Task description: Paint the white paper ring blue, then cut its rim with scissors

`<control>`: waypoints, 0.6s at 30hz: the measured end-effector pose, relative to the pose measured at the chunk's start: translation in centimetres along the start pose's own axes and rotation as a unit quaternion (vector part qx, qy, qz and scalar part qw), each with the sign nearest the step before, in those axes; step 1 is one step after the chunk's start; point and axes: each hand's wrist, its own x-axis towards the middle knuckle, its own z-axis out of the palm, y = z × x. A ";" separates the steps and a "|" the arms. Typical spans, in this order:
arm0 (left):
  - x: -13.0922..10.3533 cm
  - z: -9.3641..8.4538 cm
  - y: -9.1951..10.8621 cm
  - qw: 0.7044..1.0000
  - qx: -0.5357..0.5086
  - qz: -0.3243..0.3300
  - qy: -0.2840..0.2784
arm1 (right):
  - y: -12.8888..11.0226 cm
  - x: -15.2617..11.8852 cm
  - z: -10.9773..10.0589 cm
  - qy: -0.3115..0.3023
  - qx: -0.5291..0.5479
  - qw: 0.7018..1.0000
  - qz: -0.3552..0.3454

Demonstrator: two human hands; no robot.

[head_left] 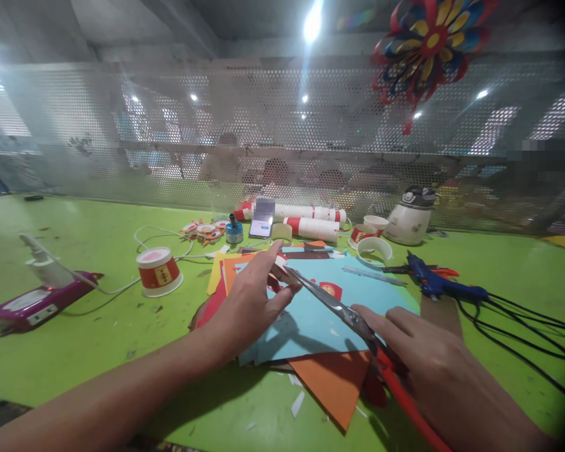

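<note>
My left hand [254, 292] pinches a small red and white piece of paper cup [281, 269] between thumb and fingers. My right hand [419, 355] is closed on the red handles of a pair of scissors [332, 301]. The blade tips reach the cup piece just above my left thumb; whether they are cutting into it, I cannot tell. Under both hands lie sheets of light blue paper [306, 333], with orange paper [336, 383] sticking out below. A red scrap with a gold print [328, 290] rests on the blue sheet.
An upturned red and white paper cup [159, 271] and a purple power strip [47, 301] are at left. A blue glue gun [445, 281] with black cable lies right. Behind stand an ink bottle [234, 231], phone [262, 220], stacked cups [313, 229] and a white kettle-like jug [409, 216].
</note>
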 end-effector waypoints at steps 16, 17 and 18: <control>-0.1 -0.1 0.1 0.999 0.033 0.012 -0.002 | -0.5 0.0 0.1 0.017 -0.020 1.000 -0.005; -0.1 0.0 0.1 0.999 0.031 0.012 -0.003 | -0.4 0.0 0.1 0.017 -0.023 1.000 -0.006; -0.1 0.0 0.1 1.000 0.028 0.013 -0.005 | -0.4 0.0 0.1 0.016 -0.025 1.000 -0.006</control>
